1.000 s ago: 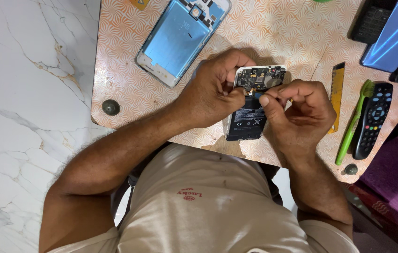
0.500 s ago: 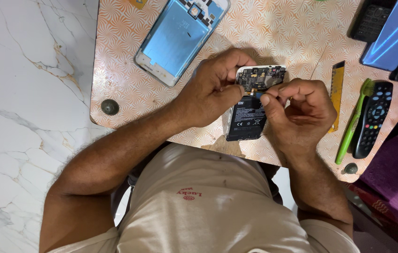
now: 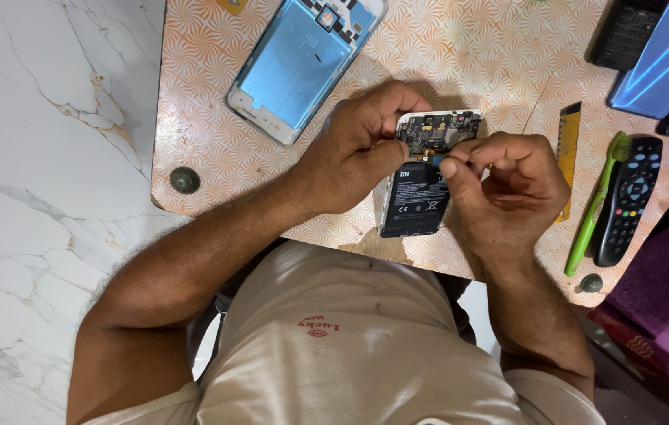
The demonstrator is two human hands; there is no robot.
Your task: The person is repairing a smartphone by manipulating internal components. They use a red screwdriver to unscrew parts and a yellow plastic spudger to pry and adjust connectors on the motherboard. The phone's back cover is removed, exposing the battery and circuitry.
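Both forearms converge; left hand (image 3: 358,149) curled, right hand (image 3: 507,185) fingers pinched.

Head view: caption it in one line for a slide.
Left hand steadies an opened phone while right hand pinches at its circuit board.

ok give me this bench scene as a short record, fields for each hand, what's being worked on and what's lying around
left hand: grips the opened black phone with bare circuit board at its upper edge
right hand: thumb and forefinger pinched at the board's lower edge
surface: orange patterned tabletop
behind: pale blue plastic phone back cover, inner side up
right side: green toothbrush, black remote control, yellow utility knife
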